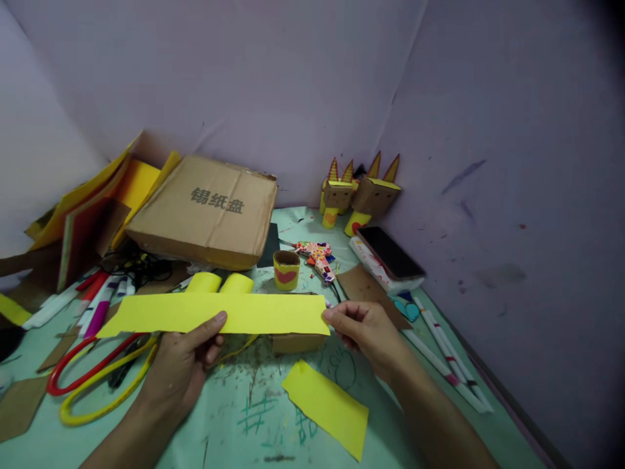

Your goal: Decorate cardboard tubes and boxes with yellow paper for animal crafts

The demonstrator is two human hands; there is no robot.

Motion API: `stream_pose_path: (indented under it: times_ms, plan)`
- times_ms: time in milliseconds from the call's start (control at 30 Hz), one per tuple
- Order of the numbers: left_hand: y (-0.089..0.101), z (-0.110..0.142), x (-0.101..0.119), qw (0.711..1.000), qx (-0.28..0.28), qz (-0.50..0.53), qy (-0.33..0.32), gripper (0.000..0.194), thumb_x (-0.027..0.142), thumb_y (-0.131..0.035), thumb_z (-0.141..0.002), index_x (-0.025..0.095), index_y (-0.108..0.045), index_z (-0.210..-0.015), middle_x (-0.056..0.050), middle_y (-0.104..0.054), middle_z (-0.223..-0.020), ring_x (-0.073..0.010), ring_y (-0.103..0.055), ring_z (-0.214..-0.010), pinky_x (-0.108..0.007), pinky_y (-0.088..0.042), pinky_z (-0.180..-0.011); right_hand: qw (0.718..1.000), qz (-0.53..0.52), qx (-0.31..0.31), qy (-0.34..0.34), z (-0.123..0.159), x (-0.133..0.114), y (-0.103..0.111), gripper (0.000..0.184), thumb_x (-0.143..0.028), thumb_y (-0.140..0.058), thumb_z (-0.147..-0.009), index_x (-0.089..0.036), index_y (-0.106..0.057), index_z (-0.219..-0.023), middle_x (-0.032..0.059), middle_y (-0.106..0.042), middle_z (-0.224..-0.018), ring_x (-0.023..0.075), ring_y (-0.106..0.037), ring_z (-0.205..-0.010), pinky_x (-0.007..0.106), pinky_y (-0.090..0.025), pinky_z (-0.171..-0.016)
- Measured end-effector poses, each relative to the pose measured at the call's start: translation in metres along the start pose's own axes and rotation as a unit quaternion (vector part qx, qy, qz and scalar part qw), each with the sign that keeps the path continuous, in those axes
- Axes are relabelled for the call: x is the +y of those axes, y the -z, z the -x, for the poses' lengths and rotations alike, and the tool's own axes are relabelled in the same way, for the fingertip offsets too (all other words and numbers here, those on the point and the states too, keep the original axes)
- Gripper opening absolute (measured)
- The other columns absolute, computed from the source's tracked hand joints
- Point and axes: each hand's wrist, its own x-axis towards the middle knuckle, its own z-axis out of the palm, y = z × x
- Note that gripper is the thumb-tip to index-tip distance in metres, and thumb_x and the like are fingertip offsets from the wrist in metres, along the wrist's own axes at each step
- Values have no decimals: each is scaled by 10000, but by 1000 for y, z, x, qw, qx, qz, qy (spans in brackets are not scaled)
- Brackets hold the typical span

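Note:
A long strip of yellow paper (273, 312) is stretched level across the view between my hands. My left hand (183, 358) pinches its lower edge near the middle, thumb on top. At its right end, my right hand (364, 329) grips the corner between thumb and fingers. Behind the strip a small cardboard box (297, 343) is mostly hidden. Two yellow paper rolls (237, 283) show above its upper edge. Just beyond stands a short cardboard ring (286, 270) wrapped in yellow with a red heart. Below, a shorter yellow paper piece (329, 407) lies on the table.
Scissors with red and yellow handles (107, 384) and several markers (100, 309) lie left. A large cardboard box (209, 212) stands behind. A patterned glue gun (317, 257), cardboard animal figures (374, 195) and a phone (390, 251) are towards the back right, near the wall.

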Motion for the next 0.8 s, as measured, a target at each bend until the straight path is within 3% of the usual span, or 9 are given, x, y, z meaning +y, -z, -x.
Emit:
stream_pose_path:
  times_ms: [467,700,800]
  plan:
    - [0,6,-4,1000,8,21,-13,301,260,-827,-445,125,-564,-503,44,-516,-420,-33,-378,-339,-132,-280,-305,999,33,23,12,-2,0,-4,225,-341,-672,-582,-159,-564,-505,-66,-420,-428,60,-298,-407,214,-195,-405]
    - [-9,20,-17,992,-100,-18,69,423,466,-798,-466,97,-599,-511,-26,-594,-507,-30,-395,-314,-150,-228,-297,999,25,28,21,0,2,-5,227,-352,-670,-590,-155,-581,-521,-61,-422,-435,63,-303,-411,210,-214,-399]
    - [-16,22,-25,994,-85,-35,57,451,498,-788,-482,103,-571,-502,11,-534,-454,-17,-369,-313,-138,-222,-302,999,33,34,24,1,3,-6,224,-342,-660,-603,-148,-581,-524,-58,-420,-435,61,-304,-418,208,-208,-403]
